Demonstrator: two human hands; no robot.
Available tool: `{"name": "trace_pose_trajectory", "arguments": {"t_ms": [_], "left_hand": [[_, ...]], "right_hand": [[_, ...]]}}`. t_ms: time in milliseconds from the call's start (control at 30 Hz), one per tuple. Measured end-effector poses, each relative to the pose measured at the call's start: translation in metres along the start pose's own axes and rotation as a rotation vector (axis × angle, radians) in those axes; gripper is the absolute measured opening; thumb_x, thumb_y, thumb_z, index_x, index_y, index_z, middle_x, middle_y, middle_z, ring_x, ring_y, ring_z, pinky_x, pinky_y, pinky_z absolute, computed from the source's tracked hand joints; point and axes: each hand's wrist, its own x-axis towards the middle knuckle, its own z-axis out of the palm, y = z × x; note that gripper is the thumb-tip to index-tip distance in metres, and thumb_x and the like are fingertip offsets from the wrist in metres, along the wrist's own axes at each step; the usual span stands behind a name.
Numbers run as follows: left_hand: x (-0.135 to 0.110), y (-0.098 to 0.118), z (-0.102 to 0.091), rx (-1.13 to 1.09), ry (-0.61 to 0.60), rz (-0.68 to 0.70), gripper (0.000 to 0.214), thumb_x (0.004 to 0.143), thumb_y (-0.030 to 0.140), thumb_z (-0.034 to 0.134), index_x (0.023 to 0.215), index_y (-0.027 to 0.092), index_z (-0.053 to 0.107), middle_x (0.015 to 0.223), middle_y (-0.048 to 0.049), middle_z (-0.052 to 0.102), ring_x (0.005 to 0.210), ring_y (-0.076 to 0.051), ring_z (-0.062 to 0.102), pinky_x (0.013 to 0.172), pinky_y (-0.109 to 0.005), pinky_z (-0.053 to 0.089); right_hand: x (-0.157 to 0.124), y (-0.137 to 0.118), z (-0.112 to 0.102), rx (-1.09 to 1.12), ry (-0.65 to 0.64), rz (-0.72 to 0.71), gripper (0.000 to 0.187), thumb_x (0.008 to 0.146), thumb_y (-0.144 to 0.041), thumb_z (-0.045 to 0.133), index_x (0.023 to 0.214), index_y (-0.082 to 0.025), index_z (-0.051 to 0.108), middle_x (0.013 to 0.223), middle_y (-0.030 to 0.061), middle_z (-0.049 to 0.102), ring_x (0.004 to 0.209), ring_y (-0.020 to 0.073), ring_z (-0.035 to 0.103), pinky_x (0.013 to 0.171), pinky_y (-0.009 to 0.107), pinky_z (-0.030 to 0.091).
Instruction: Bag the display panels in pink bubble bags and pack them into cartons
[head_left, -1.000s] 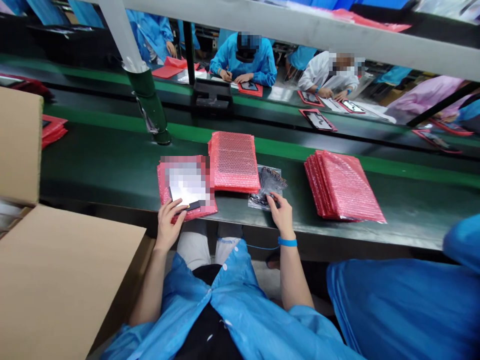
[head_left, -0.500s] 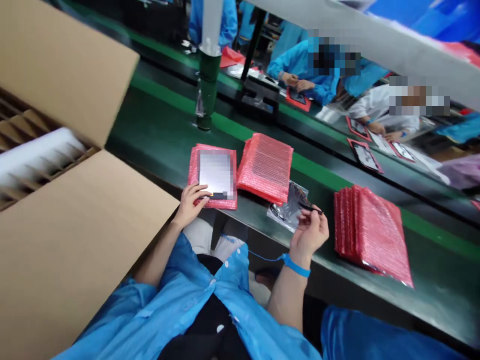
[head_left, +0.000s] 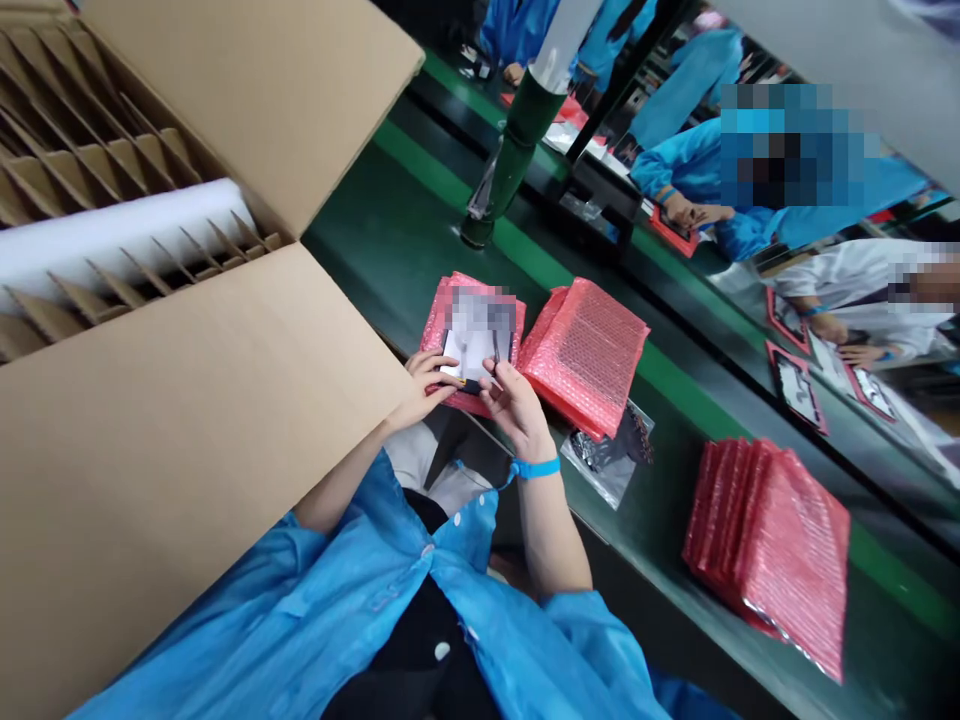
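Note:
A flat, shiny rectangular panel [head_left: 469,345] with a dark edge lies on red bubble-wrap bags [head_left: 433,322]; its upper part is pixelated. My left hand [head_left: 427,385] rests at its lower left corner, fingers stretched over the edge. Over the lower right of the panel, my right hand [head_left: 517,405] pinches a small dark piece, mostly hidden by the fingers. To the right sits a pile of red bubble-wrap bags [head_left: 589,350]. A clear plastic bag [head_left: 611,465] holding small black parts lies partly under that pile.
An open cardboard box [head_left: 225,360] with dividers [head_left: 97,290] and white foam [head_left: 150,225] stands at left. Another stack of red bubble bags [head_left: 795,550] sits at right. A green post [head_left: 506,165] rises from the green bench [head_left: 360,210]. Co-workers [head_left: 750,190] handle panels across the bench.
My right hand has moved left from beside the clear bag to the panel, carrying the small dark piece. My left hand stays at the panel's corner. The view has tilted and shifted.

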Motion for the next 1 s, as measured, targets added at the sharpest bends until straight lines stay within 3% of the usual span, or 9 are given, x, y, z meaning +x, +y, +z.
{"name": "trace_pose_trajectory", "arguments": {"t_ms": [100,233,400,600,1000], "left_hand": [[-0.001,0.001,0.000,-0.026,0.016,-0.009,0.015,0.103,0.028,0.071,0.113,0.030,0.082,0.143,-0.0039,0.075,0.150,-0.030,0.054,0.132,-0.059,0.038],[-0.002,0.003,0.001,-0.058,0.048,0.000,0.016,0.104,0.032,0.071,0.118,0.027,0.076,0.142,-0.0050,0.076,0.150,-0.030,0.055,0.131,-0.057,0.038],[-0.003,0.004,0.001,-0.052,0.060,-0.017,0.023,0.104,0.035,0.070,0.125,0.026,0.069,0.144,-0.0065,0.075,0.151,-0.030,0.055,0.130,-0.055,0.040],[-0.002,0.003,0.001,-0.032,0.045,-0.025,0.025,0.103,0.035,0.069,0.127,0.027,0.068,0.145,-0.0062,0.075,0.152,-0.031,0.054,0.131,-0.055,0.039],[-0.002,0.005,0.000,-0.014,0.031,-0.020,0.027,0.104,0.034,0.069,0.130,0.027,0.068,0.146,-0.0061,0.075,0.154,-0.031,0.053,0.132,-0.056,0.037]], "right_hand": [[0.009,-0.002,0.001,0.004,-0.048,0.047,0.051,0.075,-0.067,0.093,0.095,-0.029,0.067,0.097,0.0029,0.078,0.082,0.0201,0.072,0.061,0.030,0.057],[0.016,-0.007,-0.001,-0.129,-0.068,-0.022,0.052,0.073,-0.065,0.095,0.088,-0.026,0.064,0.067,-0.0056,0.058,0.058,0.0118,0.050,0.052,0.026,0.041],[0.025,-0.011,-0.006,-0.380,-0.248,0.076,0.056,0.074,-0.069,0.091,0.084,-0.024,0.059,0.080,0.0016,0.076,0.060,0.0128,0.055,0.052,0.026,0.037],[0.044,-0.008,-0.009,-0.565,-0.310,0.039,0.056,0.075,-0.073,0.086,0.080,-0.022,0.064,0.061,-0.0051,0.058,0.052,0.0100,0.039,0.051,0.027,0.027],[0.052,-0.010,-0.008,-0.642,-0.361,0.065,0.056,0.078,-0.074,0.083,0.082,-0.023,0.062,0.058,-0.0079,0.048,0.053,0.0103,0.034,0.052,0.028,0.025]]}}
